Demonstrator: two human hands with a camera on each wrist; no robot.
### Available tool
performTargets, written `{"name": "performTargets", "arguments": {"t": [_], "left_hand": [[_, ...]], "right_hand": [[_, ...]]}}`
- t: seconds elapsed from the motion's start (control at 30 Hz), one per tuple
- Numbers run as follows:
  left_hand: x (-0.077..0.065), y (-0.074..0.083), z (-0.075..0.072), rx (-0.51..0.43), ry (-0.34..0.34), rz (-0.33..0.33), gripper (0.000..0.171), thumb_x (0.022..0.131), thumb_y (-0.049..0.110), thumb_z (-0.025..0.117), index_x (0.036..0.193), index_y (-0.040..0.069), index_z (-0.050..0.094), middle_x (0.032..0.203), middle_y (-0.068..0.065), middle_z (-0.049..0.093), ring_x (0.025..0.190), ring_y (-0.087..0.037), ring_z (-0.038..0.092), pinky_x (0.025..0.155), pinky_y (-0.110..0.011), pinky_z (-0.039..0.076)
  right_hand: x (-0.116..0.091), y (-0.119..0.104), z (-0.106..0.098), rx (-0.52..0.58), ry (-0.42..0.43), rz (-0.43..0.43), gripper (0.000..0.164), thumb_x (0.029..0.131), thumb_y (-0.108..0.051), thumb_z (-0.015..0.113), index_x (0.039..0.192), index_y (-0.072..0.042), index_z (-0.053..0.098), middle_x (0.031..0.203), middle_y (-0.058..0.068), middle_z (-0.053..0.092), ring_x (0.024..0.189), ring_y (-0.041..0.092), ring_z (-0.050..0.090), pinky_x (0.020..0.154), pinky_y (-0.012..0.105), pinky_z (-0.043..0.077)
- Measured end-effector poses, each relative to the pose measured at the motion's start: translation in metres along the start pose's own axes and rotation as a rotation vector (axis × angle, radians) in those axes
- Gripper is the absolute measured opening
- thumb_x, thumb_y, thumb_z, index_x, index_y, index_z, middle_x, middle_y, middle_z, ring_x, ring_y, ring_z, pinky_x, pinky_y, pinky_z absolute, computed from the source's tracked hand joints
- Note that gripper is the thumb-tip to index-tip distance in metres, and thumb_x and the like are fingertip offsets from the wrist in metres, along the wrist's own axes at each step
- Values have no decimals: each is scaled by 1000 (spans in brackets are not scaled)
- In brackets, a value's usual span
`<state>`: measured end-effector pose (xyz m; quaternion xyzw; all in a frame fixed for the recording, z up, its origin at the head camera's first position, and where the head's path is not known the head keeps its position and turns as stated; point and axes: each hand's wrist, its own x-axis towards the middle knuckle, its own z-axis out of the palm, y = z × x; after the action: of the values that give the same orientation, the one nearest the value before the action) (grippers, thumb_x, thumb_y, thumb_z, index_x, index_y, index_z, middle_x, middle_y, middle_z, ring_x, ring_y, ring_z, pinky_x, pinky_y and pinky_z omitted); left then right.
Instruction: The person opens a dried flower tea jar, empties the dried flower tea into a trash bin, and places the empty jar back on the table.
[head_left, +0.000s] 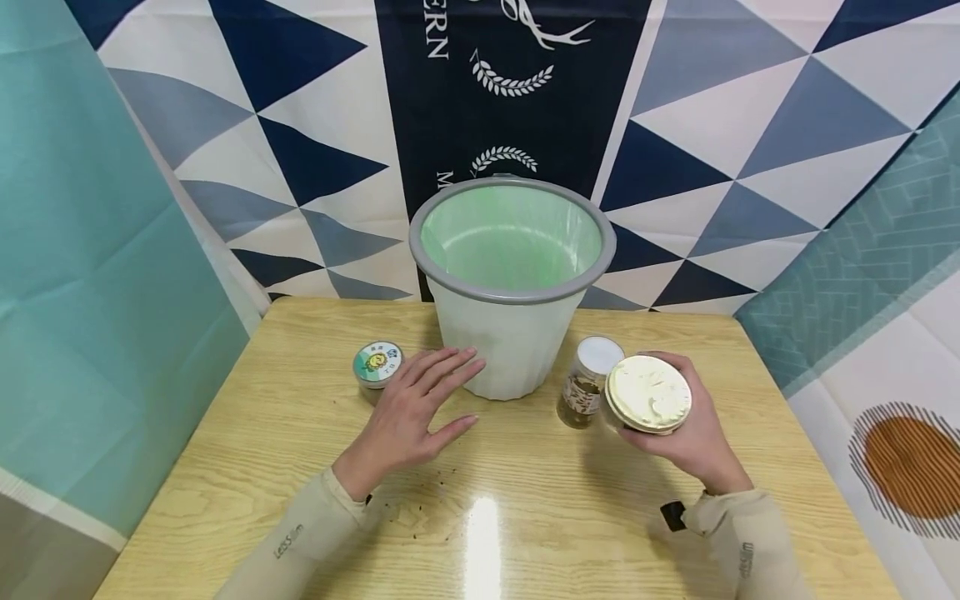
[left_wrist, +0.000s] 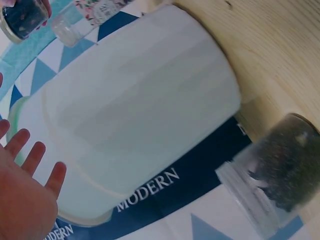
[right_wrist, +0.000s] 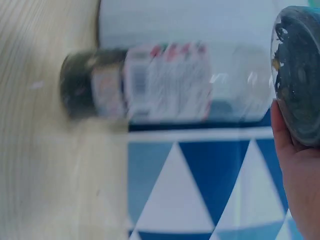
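Observation:
My right hand [head_left: 705,429] grips a clear jar with a pale gold lid [head_left: 648,393], raised above the table. Dark contents show through the base of this jar [right_wrist: 302,75] in the right wrist view. Just left of it stands a tall clear jar with a white lid [head_left: 600,356], a printed label and dark contents low inside. My left hand [head_left: 412,412] hovers with spread fingers, holding nothing. Beside it stands a jar with a green and white printed lid [head_left: 377,362], partly behind the hand. Dark dried leaf-like bits fill that jar [left_wrist: 287,170] in the left wrist view.
A white bin with a grey rim [head_left: 512,293] stands at the back middle of the wooden table [head_left: 555,517]. Its inside looks pale green. Small dark crumbs [head_left: 416,510] lie near the left forearm. Patterned cloth [head_left: 322,108] hangs behind and at both sides.

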<state>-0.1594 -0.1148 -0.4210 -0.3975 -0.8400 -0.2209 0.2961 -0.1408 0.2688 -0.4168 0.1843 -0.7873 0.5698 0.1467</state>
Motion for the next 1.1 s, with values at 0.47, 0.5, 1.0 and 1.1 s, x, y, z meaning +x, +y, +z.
{"name": "performTargets", "arguments": {"t": [0.47, 0.5, 1.0, 1.1], "left_hand": [[18, 26, 0, -91, -12, 79, 64, 108, 56, 35, 156, 15, 44, 155, -3, 51, 141, -22, 49, 114, -40, 44], [18, 27, 1, -86, -19, 81, 65, 108, 58, 34, 156, 15, 43, 155, -3, 51, 140, -21, 49, 114, -40, 45], [18, 29, 17, -100, -96, 99, 80, 101, 58, 56, 160, 8, 37, 154, -13, 51, 136, -26, 53, 111, -38, 50], [19, 29, 17, -93, -117, 93, 78, 104, 59, 47, 160, 6, 36, 152, -15, 50, 133, -27, 53, 109, -39, 52]], "right_hand": [[13, -24, 84, -91, -341, -21, 102, 59, -5, 95, 148, -14, 44, 132, 2, 62, 118, 12, 62, 104, 30, 51], [14, -24, 89, -110, -360, -27, 101, 60, -7, 95, 147, -13, 44, 132, 2, 63, 117, 14, 62, 103, 33, 53], [26, -22, 108, -248, -382, -159, 89, 59, -19, 93, 139, -8, 56, 125, 6, 69, 109, 21, 66, 94, 43, 58], [26, -22, 109, -268, -375, -173, 90, 59, -21, 91, 141, -9, 56, 126, 7, 69, 108, 22, 66, 92, 43, 59]]}}
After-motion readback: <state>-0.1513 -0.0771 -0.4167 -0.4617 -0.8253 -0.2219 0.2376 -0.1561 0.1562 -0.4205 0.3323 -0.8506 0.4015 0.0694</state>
